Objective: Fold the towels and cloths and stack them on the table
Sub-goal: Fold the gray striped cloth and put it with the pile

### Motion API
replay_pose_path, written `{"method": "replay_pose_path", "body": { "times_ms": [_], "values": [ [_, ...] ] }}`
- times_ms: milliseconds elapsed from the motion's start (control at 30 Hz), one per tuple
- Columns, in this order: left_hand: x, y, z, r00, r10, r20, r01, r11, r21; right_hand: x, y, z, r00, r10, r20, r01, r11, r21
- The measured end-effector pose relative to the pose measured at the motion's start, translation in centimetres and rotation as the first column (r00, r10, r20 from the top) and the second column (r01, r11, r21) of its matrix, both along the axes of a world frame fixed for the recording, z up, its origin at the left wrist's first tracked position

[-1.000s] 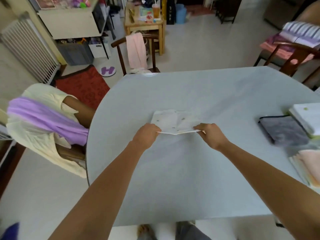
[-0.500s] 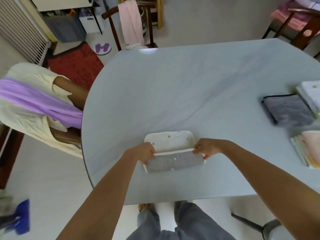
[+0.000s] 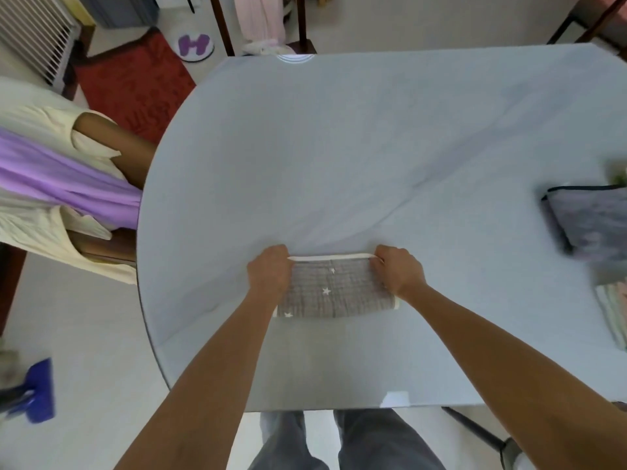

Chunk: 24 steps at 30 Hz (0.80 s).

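— Both hands are gripping the same cloth: the left hand [image 3: 269,271] is curling round the far left corner of the small grey star-print cloth [image 3: 330,293], and the right hand [image 3: 398,271] is pinching the far right corner. How should this fold be finished well?

— It is lying flat near the front edge of the round table [image 3: 339,147], grey side up, with a cream border showing along the far edge between the two fists. To my eye, the fold is being laid down now, so the thing is to be keeping that far edge taut and straight while lowering it.

— Are the corners matching?

— Hard to say; the hands are covering both far corners. I would be checking that the layers are lining up before letting go, then smoothing outward with flat palms.

— And where is it going afterwards?

— Probably toward the right, where a folded dark grey cloth [image 3: 590,222] is lying and a pale folded stack [image 3: 614,313] is sitting just nearer, both well apart from the hands. Sliding could undo the fold, so lifting seems safer.
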<state>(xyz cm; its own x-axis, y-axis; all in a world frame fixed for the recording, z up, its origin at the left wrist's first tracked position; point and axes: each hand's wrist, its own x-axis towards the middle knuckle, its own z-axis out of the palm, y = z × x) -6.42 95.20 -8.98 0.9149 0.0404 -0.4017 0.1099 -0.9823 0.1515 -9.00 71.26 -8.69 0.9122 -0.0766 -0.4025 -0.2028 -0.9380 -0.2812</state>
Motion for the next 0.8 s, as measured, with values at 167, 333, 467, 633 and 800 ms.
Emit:
{"method": "replay_pose_path", "body": {
  "times_ms": [167,333,467,633,800],
  "values": [
    [0.0,-0.4,-1.2,0.999,0.005,-0.032,-0.004,1.0,0.02,0.4,0.5,-1.1,0.997,-0.074,-0.03,0.075,0.996,0.046],
    [-0.2,-0.6,-1.2,0.998,0.055,-0.014,-0.055,0.998,0.0,0.9,1.1,-1.2,0.974,-0.203,-0.104,0.209,0.977,0.051],
    [-1.0,-0.6,-1.1,0.992,0.128,0.01,-0.128,0.992,-0.015,1.6,1.4,-0.8,0.943,-0.263,-0.204,0.271,0.963,0.012],
    [-3.5,-0.9,-1.2,0.946,0.323,-0.017,-0.323,0.938,-0.124,1.5,1.3,-0.6,0.936,-0.271,-0.226,0.285,0.958,0.031],
    [-3.7,-0.7,-2.1,0.895,0.439,-0.074,-0.444,0.869,-0.216,-0.3,1.7,-1.3,0.932,-0.327,-0.158,0.36,0.887,0.291]
  ]
}}
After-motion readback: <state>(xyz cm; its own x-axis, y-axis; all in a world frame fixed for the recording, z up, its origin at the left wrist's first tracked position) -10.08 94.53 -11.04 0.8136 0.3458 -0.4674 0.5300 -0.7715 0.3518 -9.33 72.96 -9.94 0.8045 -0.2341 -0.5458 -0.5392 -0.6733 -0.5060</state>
